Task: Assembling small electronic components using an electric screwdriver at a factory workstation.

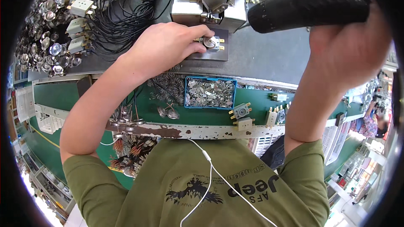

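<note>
My left hand reaches to the middle of the bench, thumb and forefinger pinching a small pale switch block. The block has brass terminals and a round metal disc on top, and sits on a flat metal plate. Just beyond it stands a metal fixture with a bracket-like mechanism. At the upper right my right hand, slightly blurred, is closed around a thick black cylindrical handle. What the handle is joined to cannot be seen.
Several wired switch blocks and a heap of metal discs lie at the left. Nearer me, a blue tray holds small metal parts, beside springs. More blocks stand by the worn front edge. A white cable hangs over my shirt.
</note>
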Tool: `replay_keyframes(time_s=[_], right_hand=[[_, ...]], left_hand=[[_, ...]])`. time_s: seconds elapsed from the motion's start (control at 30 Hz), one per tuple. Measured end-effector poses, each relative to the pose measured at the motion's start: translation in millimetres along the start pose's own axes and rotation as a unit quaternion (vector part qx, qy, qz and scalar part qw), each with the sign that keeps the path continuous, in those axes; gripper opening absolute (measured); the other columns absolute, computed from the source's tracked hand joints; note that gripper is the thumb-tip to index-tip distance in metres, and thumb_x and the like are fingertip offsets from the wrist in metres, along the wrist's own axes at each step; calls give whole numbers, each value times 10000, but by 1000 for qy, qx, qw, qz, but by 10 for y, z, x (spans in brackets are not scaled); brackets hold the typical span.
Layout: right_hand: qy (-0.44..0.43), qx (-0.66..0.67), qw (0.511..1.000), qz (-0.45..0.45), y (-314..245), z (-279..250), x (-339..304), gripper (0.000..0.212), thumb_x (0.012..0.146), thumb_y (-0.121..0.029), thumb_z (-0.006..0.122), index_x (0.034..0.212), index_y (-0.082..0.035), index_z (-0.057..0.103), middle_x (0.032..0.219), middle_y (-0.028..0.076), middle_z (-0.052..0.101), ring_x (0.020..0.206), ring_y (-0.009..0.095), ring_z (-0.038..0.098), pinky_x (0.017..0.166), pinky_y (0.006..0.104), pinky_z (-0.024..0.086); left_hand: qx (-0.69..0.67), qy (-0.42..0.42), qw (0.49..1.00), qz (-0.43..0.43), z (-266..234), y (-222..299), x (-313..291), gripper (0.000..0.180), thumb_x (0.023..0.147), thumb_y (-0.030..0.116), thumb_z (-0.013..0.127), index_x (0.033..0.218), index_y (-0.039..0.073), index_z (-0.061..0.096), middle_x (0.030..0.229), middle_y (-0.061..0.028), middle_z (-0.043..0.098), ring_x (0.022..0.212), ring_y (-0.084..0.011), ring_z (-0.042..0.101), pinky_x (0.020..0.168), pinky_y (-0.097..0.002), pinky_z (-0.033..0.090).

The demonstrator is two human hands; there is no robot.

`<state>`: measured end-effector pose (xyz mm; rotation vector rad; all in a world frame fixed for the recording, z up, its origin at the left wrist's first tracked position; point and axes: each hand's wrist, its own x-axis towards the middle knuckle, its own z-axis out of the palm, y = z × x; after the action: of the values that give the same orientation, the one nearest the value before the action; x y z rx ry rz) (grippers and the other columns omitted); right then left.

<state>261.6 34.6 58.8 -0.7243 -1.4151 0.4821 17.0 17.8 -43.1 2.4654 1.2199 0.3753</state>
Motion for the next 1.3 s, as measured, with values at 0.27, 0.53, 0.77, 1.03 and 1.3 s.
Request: replay_keyframes(time_s=[0.27, 0.53, 0.77, 1.03, 1.3], right_hand=[[58, 60, 996, 31, -137, 740, 1, 240, 990, -117, 663, 1170, 29, 601, 943, 146, 701, 612, 162, 635, 555, 279, 506], [54, 84, 995, 24, 145, 831, 30, 168, 973, -84, 674, 1072, 42, 623, 912, 141, 707, 565, 157, 619, 533, 280, 497], [15, 334, 942, 13, 121, 877, 46, 135, 967, -58, 679, 1052, 35, 631, 891, 129, 707, 577, 152, 631, 520, 266, 488], [-180, 149, 957, 173, 137, 774, 396, 231, 909, -199, 779, 932, 7, 679, 789, 71, 690, 603, 144, 619, 559, 268, 474], [-40, 106, 989, 91, 3, 1001, 147, 581, 895, 21, 746, 1348, -50, 390, 1003, 111, 726, 688, 143, 677, 591, 266, 555]], left_hand=[[-2, -21, 1000, -16, -20, 30, -2, 312, 958, 313, 672, 1229, 159, 648, 877, -108, 737, 837, -329, 724, 694, -459, 565], [-24, -27, 999, -15, -11, 20, -5, 309, 946, 287, 677, 1221, 148, 648, 869, -111, 735, 825, -329, 727, 689, -459, 563], [-18, -21, 1000, -13, -5, 15, 7, 307, 946, 285, 676, 1217, 144, 648, 870, -117, 738, 819, -337, 728, 694, -466, 563], [-2, -9, 1000, -2, 2, 18, -11, 313, 937, 292, 678, 1222, 163, 693, 862, -105, 732, 841, -316, 727, 707, -445, 568], [18, 24, 1000, 7, 71, -4, -62, 318, 935, 313, 682, 1213, 160, 709, 860, -89, 730, 833, -304, 722, 693, -436, 565]])
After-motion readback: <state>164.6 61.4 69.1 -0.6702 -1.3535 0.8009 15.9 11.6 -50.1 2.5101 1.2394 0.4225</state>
